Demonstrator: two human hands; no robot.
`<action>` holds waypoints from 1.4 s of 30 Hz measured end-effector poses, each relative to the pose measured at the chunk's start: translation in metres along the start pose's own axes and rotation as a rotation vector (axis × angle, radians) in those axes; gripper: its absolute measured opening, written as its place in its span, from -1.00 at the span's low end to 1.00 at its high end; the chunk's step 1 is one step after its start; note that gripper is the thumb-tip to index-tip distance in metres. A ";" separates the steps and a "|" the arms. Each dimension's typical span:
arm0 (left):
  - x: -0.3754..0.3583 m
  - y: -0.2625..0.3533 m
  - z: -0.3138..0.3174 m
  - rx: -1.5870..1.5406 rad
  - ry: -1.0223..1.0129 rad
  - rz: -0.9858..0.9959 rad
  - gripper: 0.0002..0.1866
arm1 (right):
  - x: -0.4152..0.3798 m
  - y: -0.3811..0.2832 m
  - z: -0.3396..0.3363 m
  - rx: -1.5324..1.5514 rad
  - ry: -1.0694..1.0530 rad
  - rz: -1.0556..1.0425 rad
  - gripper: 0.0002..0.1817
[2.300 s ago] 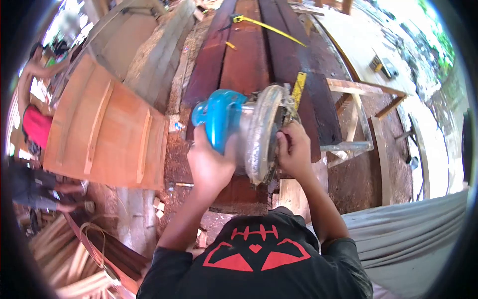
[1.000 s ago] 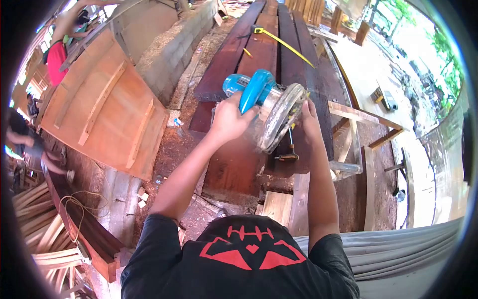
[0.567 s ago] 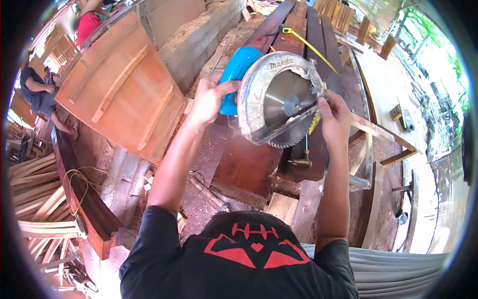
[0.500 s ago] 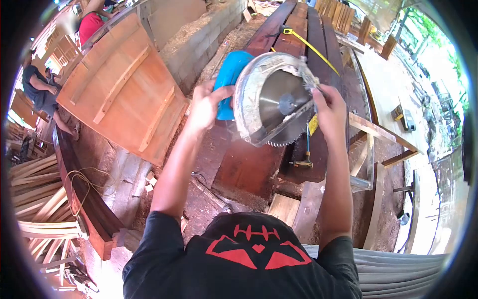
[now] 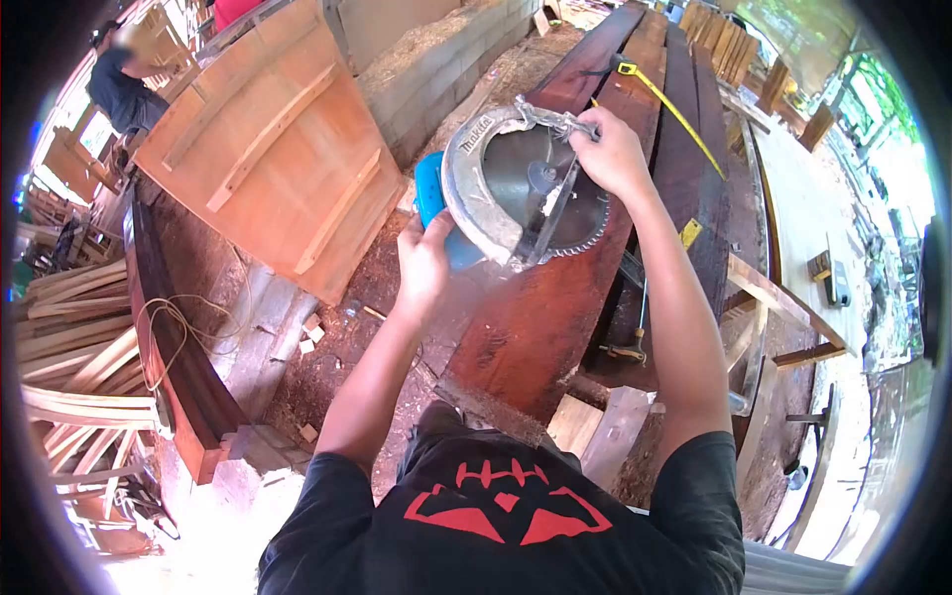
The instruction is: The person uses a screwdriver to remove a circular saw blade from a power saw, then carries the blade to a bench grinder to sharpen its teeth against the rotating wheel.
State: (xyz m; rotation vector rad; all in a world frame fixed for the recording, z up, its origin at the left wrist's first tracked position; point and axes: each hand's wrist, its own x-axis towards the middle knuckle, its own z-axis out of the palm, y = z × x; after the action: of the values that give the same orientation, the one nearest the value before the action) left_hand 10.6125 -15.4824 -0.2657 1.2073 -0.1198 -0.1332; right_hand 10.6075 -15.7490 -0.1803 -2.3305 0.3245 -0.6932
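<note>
The left hand [image 5: 424,266] is curled round the blue side of a saw [image 5: 511,177]; the right hand [image 5: 610,151] pinches its guard [image 5: 468,159]. The saw is tilted above dark planks [image 5: 526,342], where a tape measure [image 5: 627,69] lies extended. Red cloth [image 5: 234,12] beyond a wooden panel [image 5: 322,164] is cut off.

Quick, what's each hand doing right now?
Left hand: closed, holding the circular saw at its blue side.
Right hand: closed, holding the same saw's opposite edge.

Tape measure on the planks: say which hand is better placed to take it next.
Probably the right hand: nearer the tape measure, though holding the saw; the left hand, at the blue housing, is farther.
</note>
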 end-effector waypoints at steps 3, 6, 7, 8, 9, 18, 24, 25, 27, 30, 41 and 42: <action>0.017 0.006 -0.020 0.194 0.007 -0.048 -0.72 | -0.006 0.016 0.014 -0.106 -0.140 0.001 -0.67; 0.039 0.011 -0.040 0.152 -0.083 -0.034 -0.69 | -0.023 0.017 0.031 -0.049 -0.093 0.061 -0.64; 0.048 0.008 -0.044 0.040 -0.142 -0.031 -0.69 | -0.025 0.012 0.034 -0.061 -0.062 0.087 -0.65; 0.051 0.002 -0.050 0.042 -0.147 -0.065 -0.68 | -0.023 0.006 0.032 -0.077 -0.064 0.111 -0.67; 0.047 -0.005 -0.055 0.047 -0.160 -0.063 -0.71 | -0.021 0.001 0.032 -0.095 -0.066 0.136 -0.68; 0.035 -0.027 -0.024 -0.111 -0.353 -0.041 -0.76 | -0.018 0.030 0.019 -0.127 0.021 0.143 -0.70; 0.053 -0.017 -0.035 -0.052 -0.431 -0.221 -0.76 | -0.043 0.020 0.029 0.038 0.154 0.148 -0.58; 0.061 -0.021 -0.036 -0.053 -0.429 -0.268 -0.73 | -0.048 0.020 0.034 0.097 0.203 0.126 -0.54; 0.069 -0.012 -0.026 0.052 -0.376 -0.164 -0.75 | -0.062 0.011 0.040 -0.148 0.277 0.200 -0.49; 0.073 -0.011 -0.016 -0.013 -0.331 -0.284 -0.78 | -0.066 -0.005 0.044 -0.080 0.261 0.269 -0.55; 0.147 0.100 0.059 0.162 -0.875 -0.168 -0.74 | -0.074 -0.075 -0.011 0.239 0.552 0.480 -0.49; 0.153 0.095 0.077 0.116 -0.946 -0.265 -0.75 | -0.086 -0.072 -0.015 0.164 0.607 0.471 -0.43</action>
State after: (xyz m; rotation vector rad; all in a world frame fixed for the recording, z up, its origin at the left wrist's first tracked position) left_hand 10.7544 -15.5454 -0.1469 1.1861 -0.7997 -0.9364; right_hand 10.5312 -15.6696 -0.1562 -1.7445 1.0061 -1.1164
